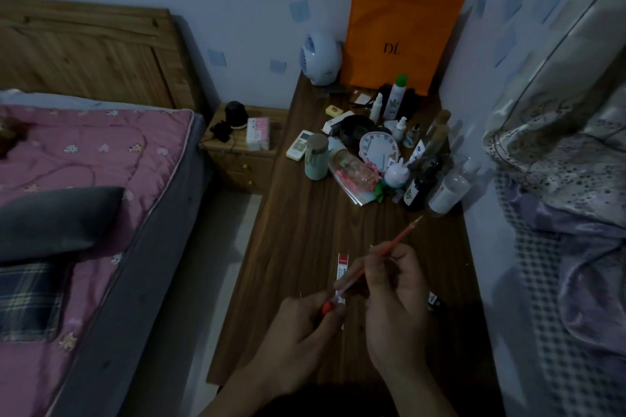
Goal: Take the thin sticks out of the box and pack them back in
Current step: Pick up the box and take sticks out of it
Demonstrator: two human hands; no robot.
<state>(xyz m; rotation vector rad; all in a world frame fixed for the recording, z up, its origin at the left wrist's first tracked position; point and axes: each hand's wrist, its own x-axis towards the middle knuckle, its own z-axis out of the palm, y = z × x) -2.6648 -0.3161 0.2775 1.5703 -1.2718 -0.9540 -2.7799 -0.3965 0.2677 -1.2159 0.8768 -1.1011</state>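
— Reading anything on the narrow box?
— No, its red-and-white print is too small. It lies on the wooden table beneath the hands. Only "DL" on the orange bag is legible.
— Hands?
— Right hand grips the thin orange stick; left hand pinches its lower end.

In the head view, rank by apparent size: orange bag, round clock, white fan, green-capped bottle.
1. orange bag
2. white fan
3. round clock
4. green-capped bottle
Fan and clock look close, so that pair is unsure.
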